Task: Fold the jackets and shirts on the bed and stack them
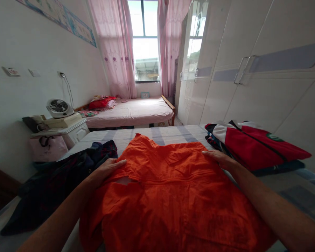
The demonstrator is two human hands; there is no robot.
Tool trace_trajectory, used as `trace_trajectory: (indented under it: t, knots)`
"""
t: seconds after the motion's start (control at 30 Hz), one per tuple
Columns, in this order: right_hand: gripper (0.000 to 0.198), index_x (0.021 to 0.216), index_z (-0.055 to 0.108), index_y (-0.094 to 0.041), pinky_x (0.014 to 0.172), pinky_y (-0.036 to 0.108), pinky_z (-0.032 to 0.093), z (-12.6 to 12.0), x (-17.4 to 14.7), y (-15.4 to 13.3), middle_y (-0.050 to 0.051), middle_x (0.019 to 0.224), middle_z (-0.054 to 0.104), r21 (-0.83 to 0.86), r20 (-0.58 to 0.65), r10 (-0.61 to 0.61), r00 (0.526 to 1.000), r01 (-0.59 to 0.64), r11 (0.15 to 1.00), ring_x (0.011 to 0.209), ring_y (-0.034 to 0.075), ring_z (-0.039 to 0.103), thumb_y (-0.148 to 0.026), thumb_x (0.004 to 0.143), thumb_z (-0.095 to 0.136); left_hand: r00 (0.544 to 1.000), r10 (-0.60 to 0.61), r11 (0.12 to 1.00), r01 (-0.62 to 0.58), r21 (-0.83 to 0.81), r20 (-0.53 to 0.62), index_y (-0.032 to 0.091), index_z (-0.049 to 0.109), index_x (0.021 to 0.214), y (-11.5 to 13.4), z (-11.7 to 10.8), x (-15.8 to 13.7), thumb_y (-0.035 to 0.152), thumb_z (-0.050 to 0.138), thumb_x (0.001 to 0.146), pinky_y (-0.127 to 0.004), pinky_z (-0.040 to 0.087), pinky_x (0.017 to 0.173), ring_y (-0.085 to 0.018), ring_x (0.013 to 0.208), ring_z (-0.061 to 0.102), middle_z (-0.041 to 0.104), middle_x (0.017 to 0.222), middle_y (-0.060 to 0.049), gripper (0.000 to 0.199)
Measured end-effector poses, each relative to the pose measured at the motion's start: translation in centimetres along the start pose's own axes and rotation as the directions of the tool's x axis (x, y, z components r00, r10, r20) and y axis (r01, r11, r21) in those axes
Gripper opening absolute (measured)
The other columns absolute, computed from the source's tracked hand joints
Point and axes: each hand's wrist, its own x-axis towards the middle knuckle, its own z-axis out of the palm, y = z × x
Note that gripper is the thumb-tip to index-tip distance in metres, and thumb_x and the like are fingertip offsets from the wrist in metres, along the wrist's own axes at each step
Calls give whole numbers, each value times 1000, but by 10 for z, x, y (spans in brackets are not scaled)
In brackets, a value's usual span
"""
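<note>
An orange garment, which looks like a work jacket or coverall, lies spread across the bed in front of me. Its left edge is between the thumb and fingers of my left hand, the thumb lying on top and the fingers hidden under the cloth. On the opposite edge my right hand grips the same garment, thumb on top. A gap in the cloth shows beside my left hand. Dark clothing lies rumpled left of the garment.
At the right is a stack of folded clothes with a red and white jacket on top. A striped sheet covers the bed. A fan stands on a bedside cabinet. Beyond are a second bed and a wardrobe.
</note>
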Motion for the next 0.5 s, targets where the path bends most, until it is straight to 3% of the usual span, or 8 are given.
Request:
trace_trajectory:
  t: [0.13, 0.23, 0.3, 0.37, 0.43, 0.5]
  knots:
    - [21, 84, 63, -16, 75, 30, 56, 7, 5, -6, 9, 83, 72, 57, 14, 67, 998, -68, 996, 78, 20, 68, -36, 79, 61, 998, -55, 995, 53, -86, -29, 13, 68, 80, 15, 2, -2, 46, 72, 67, -26, 55, 59, -19, 63, 67, 72, 76, -9, 36]
    - [17, 87, 62, -14, 81, 31, 54, 12, 10, -13, 8, 83, 72, 142, 84, 155, 984, -166, 976, 79, 19, 68, -30, 80, 60, 995, -96, 993, 96, -74, -6, 13, 67, 80, 22, 1, 0, 47, 72, 67, -27, 55, 58, -20, 64, 68, 72, 77, -9, 37]
    - [14, 88, 62, -13, 84, 31, 53, 14, 16, -19, 9, 83, 72, 181, 139, 147, 979, -172, 968, 80, 18, 68, -25, 79, 60, 997, -82, 995, 82, -51, -1, 14, 67, 85, 26, -3, 7, 48, 70, 68, -28, 56, 62, -21, 70, 68, 73, 82, -9, 38]
    - [11, 86, 62, -13, 83, 30, 53, 15, 26, -28, 9, 81, 72, 217, 117, 81, 990, -105, 971, 79, 18, 68, -21, 79, 61, 1000, -23, 1000, 23, -3, -11, 16, 67, 90, 36, -9, 22, 50, 67, 69, -30, 56, 67, -22, 75, 69, 73, 87, -9, 40]
    - [6, 82, 62, -14, 78, 30, 55, 15, 42, -44, 8, 74, 71, 252, -16, -32, 999, 35, 967, 73, 18, 68, -16, 77, 62, 988, 122, 983, -106, 149, -98, 16, 67, 88, 58, -15, 44, 51, 63, 71, -32, 56, 67, -23, 75, 68, 73, 83, -9, 39]
    - [4, 78, 61, -15, 72, 30, 57, 15, 63, -71, 6, 67, 69, 275, -179, -158, 971, 203, 940, 68, 18, 67, -12, 76, 61, 912, 328, 907, -231, 352, -247, 14, 66, 79, 94, -20, 72, 49, 60, 73, -32, 54, 65, -23, 71, 66, 71, 74, -8, 36]
